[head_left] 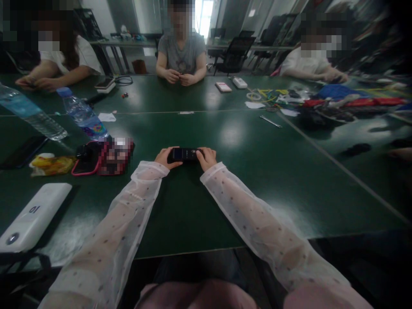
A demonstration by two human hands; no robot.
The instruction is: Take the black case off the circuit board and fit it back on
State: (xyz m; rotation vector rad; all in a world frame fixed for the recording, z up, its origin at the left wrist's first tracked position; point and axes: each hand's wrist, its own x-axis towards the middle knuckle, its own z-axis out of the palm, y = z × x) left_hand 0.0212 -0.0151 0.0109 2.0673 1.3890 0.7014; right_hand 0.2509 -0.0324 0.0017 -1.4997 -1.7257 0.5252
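Between my two hands, a small black handheld device with a little screen at its left end and buttons towards the right lies sideways, close to the table top. My left hand grips its left end, thumb along the near edge. Around the right end closes my right hand, its thumb on the face by the buttons. Sheer white dotted sleeves cover both arms. The green table stretches out under them. I cannot make out the device's exact kind.
To my left are a white power bank, a pink-rimmed case, a yellow packet and two water bottles. A wrench lies ahead right, before a heap of cables. Three people sit across the table.
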